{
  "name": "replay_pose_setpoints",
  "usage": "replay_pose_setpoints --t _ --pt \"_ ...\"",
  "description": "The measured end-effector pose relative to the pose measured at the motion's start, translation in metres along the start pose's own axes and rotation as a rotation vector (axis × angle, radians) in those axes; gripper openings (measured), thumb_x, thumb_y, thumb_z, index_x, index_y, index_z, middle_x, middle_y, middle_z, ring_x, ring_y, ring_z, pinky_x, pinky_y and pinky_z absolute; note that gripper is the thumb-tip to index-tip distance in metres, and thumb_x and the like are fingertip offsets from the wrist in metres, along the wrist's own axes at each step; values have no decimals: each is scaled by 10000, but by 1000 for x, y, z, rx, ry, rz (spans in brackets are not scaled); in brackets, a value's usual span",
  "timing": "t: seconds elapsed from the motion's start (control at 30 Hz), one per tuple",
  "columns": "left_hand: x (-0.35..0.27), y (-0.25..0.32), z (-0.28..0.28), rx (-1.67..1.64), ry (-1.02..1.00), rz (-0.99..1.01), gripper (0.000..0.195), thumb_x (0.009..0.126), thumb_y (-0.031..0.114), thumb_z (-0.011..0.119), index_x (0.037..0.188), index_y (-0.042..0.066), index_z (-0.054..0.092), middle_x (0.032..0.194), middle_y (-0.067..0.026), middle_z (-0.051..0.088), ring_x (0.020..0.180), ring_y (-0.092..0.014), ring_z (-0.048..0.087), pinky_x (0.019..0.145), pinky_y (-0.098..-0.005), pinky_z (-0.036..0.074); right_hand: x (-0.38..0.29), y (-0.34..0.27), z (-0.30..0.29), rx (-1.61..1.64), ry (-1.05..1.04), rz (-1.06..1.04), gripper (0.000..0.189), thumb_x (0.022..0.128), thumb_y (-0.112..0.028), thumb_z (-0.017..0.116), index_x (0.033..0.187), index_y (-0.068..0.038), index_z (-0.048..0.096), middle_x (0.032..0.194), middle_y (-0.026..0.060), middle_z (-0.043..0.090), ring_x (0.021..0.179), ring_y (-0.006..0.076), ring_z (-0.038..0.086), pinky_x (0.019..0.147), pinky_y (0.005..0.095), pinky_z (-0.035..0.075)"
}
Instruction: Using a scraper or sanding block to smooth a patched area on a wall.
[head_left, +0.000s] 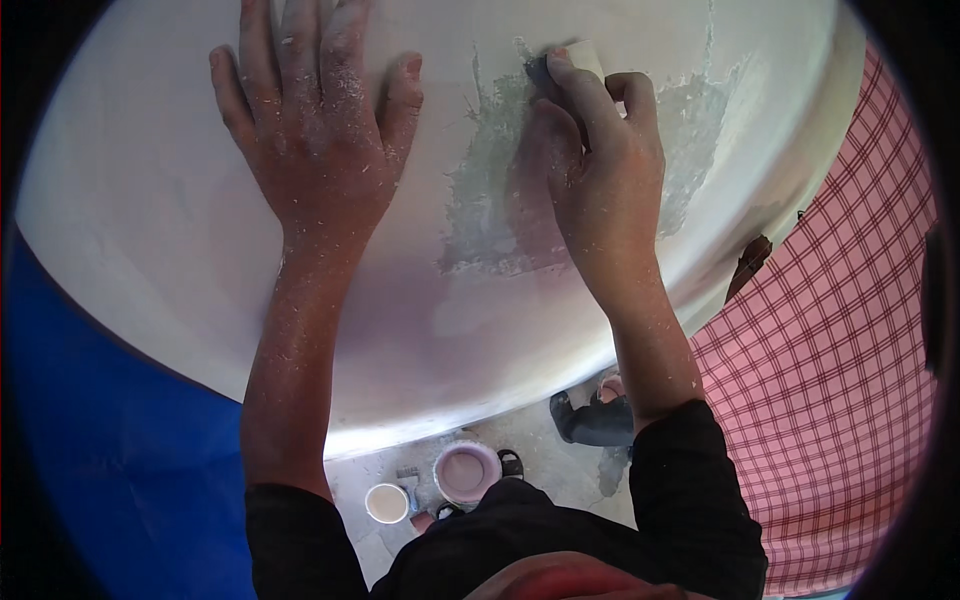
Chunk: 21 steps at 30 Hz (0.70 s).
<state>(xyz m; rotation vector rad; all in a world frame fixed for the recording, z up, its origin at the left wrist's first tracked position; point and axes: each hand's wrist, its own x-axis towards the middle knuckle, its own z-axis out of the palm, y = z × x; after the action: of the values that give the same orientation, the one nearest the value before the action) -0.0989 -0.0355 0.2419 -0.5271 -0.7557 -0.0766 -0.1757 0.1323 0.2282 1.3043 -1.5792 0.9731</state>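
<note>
A large white curved surface (187, 262) fills most of the view, bent like the side of a dome or hull. Palm down on its left part lies my left hand (319, 150), fingers spread, with pale dust and flecks on the skin. My right hand (611, 172) grips a small cream block (587, 58) with a dark grey sheet, perhaps sandpaper, at its left side. Block and sheet are pressed against the surface near a ragged-edged grey-green patch (480, 202). The right palm and wrist cover the middle of that patch.
Blue sheeting (127, 450) hangs at left, a pink checked cloth (817, 360) at right. On the concrete floor (525, 427) below are a purple tub (466, 471), a white bucket (387, 503) of pale contents and a dark sandal (511, 463). A dark-clad leg or boot (592, 421) shows farther right.
</note>
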Motion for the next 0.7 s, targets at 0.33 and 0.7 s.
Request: replay_pose_setpoints --t 0.33,0.7 --pt "1 -5 4 189 115 90 482 957 291 501 1349 13 479 1491 -236 403 1413 -440 311 1137 -619 193 -11 -12 5 -20 -31 18 352 887 -47 661 1231 -121 642 1001 174 552 860 314 614 729 398 514" --pt "2 -6 5 183 155 121 459 958 298 481 1327 26 504 1490 -220 408 1416 -427 312 1141 -616 204 -12 -19 9 -33 12 28 374 897 -91 660 1267 -130 620 1031 193 547 908 324 612 726 385 533"
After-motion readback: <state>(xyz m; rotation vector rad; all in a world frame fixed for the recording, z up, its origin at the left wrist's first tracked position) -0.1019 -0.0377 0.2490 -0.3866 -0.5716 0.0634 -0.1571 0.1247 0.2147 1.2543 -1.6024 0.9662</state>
